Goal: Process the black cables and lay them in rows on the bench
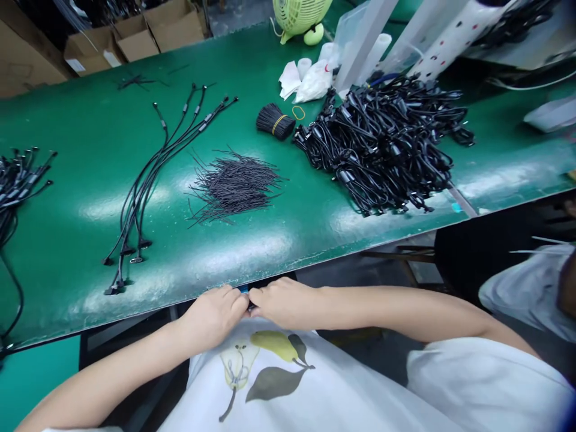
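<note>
Just below the front edge of the green table, my left hand (216,315) and my right hand (284,303) meet in front of my shirt. Both have their fingers curled in and closed. Between them a small dark bit with a touch of blue shows; the fingers cover the rest, so I cannot name it. Beyond the hands, several black cables (150,171) with connectors lie lengthwise on the table. To their right is a loose heap of black twist ties (238,185). Behind it sits a bundle of twist ties (275,121) held by a yellow rubber band.
A large pile of coiled black cables (382,144) covers the table's right part. More cables (22,186) lie at the left edge. White paper rolls (310,78) and a light green fan (299,17) stand behind. Another person's white sleeve (531,288) shows at right.
</note>
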Available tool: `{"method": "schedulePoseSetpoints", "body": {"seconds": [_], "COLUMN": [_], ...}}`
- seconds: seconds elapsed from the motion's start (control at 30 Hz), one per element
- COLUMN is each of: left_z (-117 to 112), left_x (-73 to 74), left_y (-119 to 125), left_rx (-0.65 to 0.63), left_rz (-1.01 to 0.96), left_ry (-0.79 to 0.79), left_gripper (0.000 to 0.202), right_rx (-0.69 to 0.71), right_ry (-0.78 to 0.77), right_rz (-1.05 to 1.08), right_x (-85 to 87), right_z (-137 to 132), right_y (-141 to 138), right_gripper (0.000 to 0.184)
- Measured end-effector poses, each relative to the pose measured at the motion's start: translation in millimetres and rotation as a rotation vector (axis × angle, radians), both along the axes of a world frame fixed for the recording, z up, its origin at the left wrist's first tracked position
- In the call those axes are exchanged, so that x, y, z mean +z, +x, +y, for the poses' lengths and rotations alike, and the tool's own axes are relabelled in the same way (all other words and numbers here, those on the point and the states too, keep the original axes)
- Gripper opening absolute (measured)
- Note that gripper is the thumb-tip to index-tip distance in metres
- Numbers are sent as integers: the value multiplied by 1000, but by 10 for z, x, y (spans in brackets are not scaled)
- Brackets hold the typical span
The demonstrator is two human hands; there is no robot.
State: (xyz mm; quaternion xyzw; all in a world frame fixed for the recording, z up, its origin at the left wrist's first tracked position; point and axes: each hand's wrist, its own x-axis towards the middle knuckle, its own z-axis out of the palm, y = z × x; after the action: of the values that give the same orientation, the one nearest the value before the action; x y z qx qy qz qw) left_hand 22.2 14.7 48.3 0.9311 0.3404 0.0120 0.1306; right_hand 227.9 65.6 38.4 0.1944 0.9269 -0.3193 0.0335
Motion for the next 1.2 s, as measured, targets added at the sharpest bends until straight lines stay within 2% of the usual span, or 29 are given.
{"method": "schedulePoseSetpoints", "body": {"seconds": [0.1,0.13,0.17,0.2,0.3,0.37,0.47,0.57,0.67,0.73,0.83,0.9,0.97,1.03,1.1,1.13,1.2], "left_z": [49,79,113,150,256,304,342,365,369,344,255,187,147,149,179,195,214], "left_x": [17,13,4,-8,-46,-67,-116,-169,-174,-163,-191,-246,-305,-342,-347,-342,-331], "left_y": [-52,-72,-91,-108,-146,-156,-153,-148,-168,-202,-284,-353,-422,-465,-465,-451,-409], "left_rx": [-135,-141,-124,-82,150,288,388,499,584,557,559,642,776,894,956,963,965], "left_rz": [38,52,60,59,4,-56,-189,-393,-571,-591,-483,-430,-498,-677,-869,-947,-1063], "left_ry": [125,141,135,103,-126,-334,-704,-1065,-1231,-1260,-1106,-938,-861,-869,-874,-884,-923], "left_gripper": [25,24,24,24,27,27,31,38,45,47,42,38,38,39,38,37,35], "right_rx": [53,51,22,-21,-118,-69,26,56,72,126,229,238,67,-303,-677,-788,-862], "right_ry": [-490,-551,-507,-366,280,562,781,890,885,816,590,395,285,315,408,448,511], "right_rz": [4,-7,-20,-26,36,106,186,196,205,221,176,163,206,244,209,173,102], "right_x": [-27,-56,-92,-136,-279,-361,-425,-401,-330,-291,-262,-270,-308,-379,-474,-526,-624], "right_z": [73,85,92,95,106,130,199,292,341,331,386,610,1030,1553,2020,2189,2368], "right_y": [-45,-64,-83,-100,-130,-130,-119,-125,-173,-227,-291,-273,-183,-42,95,145,190], "right_gripper": [27,27,26,25,21,20,17,15,18,23,26,26,30,35,32,29,24]}}
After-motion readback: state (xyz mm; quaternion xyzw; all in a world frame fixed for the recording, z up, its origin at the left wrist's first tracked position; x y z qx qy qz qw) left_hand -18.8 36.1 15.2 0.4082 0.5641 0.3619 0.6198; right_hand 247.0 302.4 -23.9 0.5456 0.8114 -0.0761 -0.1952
